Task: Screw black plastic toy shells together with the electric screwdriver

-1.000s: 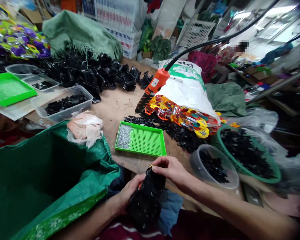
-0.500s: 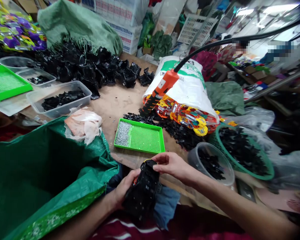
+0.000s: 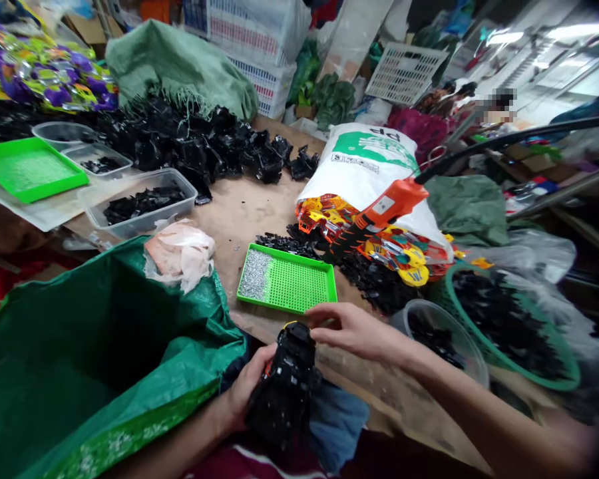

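Our bare left forearm [image 3: 182,436] slants up from below, the left hand [image 3: 244,386] curled in a grip, thumb [image 3: 260,360] forward. Our bare right forearm [image 3: 459,394] reaches in from the lower right, the right hand [image 3: 354,330] bent at the fingers [image 3: 331,311]; whether fingertips and thumb meet we cannot tell.

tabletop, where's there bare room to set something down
The largest bare patch of tabletop lies between the heap of black parts, the white sack, the near green tray and the crumpled plastic. It is crowded along the tray's far and right sides, with loose black pieces, and at left, around the largest clear tub.
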### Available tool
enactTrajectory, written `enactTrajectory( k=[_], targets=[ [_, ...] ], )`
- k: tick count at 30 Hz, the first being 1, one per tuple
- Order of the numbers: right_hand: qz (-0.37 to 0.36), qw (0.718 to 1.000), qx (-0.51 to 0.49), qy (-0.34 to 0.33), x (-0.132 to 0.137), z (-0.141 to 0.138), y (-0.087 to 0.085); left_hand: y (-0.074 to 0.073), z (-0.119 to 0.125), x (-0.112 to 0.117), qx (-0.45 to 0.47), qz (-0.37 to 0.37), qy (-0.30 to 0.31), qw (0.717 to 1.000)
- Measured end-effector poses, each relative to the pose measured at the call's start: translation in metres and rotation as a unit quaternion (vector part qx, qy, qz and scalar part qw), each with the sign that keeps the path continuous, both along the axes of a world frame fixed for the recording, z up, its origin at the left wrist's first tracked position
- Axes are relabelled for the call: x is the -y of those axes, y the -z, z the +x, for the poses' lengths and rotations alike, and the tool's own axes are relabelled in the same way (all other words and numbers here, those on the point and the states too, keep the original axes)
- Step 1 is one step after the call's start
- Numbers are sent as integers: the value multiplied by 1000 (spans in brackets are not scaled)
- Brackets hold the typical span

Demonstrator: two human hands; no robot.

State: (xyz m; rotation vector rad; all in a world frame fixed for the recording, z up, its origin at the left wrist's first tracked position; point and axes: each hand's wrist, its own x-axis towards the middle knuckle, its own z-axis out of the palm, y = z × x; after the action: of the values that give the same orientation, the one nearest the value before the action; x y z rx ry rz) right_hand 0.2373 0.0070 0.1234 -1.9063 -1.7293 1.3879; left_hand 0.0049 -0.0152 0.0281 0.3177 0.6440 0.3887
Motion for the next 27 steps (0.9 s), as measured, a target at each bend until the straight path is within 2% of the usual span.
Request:
enactTrajectory(
  k=[2, 4, 5, 7, 9, 10, 12, 15, 17, 19, 22, 25, 27],
  targets=[
    [52, 987, 150, -17, -8, 24, -10, 0, -3, 0, 0, -13, 14, 1000],
    [135, 961, 238, 44, -20, 48, -20, -1, -5, -1, 3, -25, 19, 1000],
    [197, 946, 239, 93, -28, 56, -24, -3, -6, -2, 0, -24, 10, 1000],
    [323, 923, 148, 147, -48, 59, -33, -7, -6, -4, -11, -13, -16, 1000],
    [387, 913, -10, 124, -72, 45, -41, -13, -5, -6, -17, -15, -23, 999],
    [393, 911, -68, 106, -86, 34, -44, -18, -5, -6, -15, -20, -20, 999],
    [414, 896, -113, 114, -112, 8, -47, -28, -4, -5, -8, -23, -19, 1000],
    [478, 849, -132, 184, -144, -25, -43, -43, -6, -3, -5, -3, -37, 999],
    [509, 818, -155, 219, -155, -40, -36, -48, -8, -4, -14, -5, -56, 998],
    [533, 792, -186, 233, -158, -50, -29, -46, -9, -6, -26, -24, -66, 997],
    [548, 765, -246, 234, -154, -59, -20, -36, -9, -13, -28, -55, -33, 998],
    [515, 766, -300, 241, -145, -65, -12, -30, -8, -17, -14, -72, 7, 997],
    [510, 770, -288, 255, -139, -67, -6, -34, -10, -18, -11, -63, -7, 998]
  ],
)
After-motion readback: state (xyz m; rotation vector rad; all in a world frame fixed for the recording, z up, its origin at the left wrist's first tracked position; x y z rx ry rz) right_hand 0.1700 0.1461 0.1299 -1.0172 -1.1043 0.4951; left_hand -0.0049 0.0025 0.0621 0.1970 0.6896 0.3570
